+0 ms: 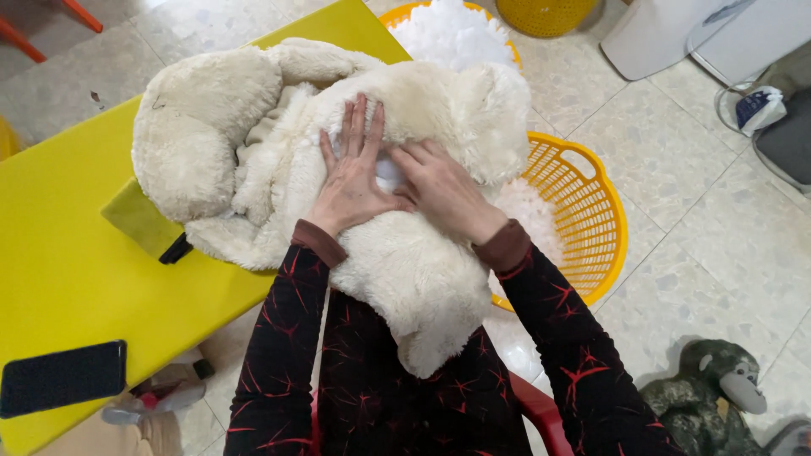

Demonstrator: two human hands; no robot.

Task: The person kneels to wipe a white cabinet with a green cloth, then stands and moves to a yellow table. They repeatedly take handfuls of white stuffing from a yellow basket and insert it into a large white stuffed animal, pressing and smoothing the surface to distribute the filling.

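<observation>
Left hand (351,181): flat, fingers spread on cream plush toy (405,253) | right hand (443,190): fingertips pressing stuffing (387,173)

The plush toy (338,160) lies half on the table (68,253), half on the person's lap. Both hands rest on it, left hand (351,173) beside right hand (443,190). To the right stands a basket (583,211) with stuffing (452,34) inside. A phone (63,377) lies on the table's near corner.

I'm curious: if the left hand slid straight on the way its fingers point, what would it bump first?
Probably just more of the plush toy: the left hand lies flat on it, fingers pointing toward the basket of stuffing beyond.
</observation>
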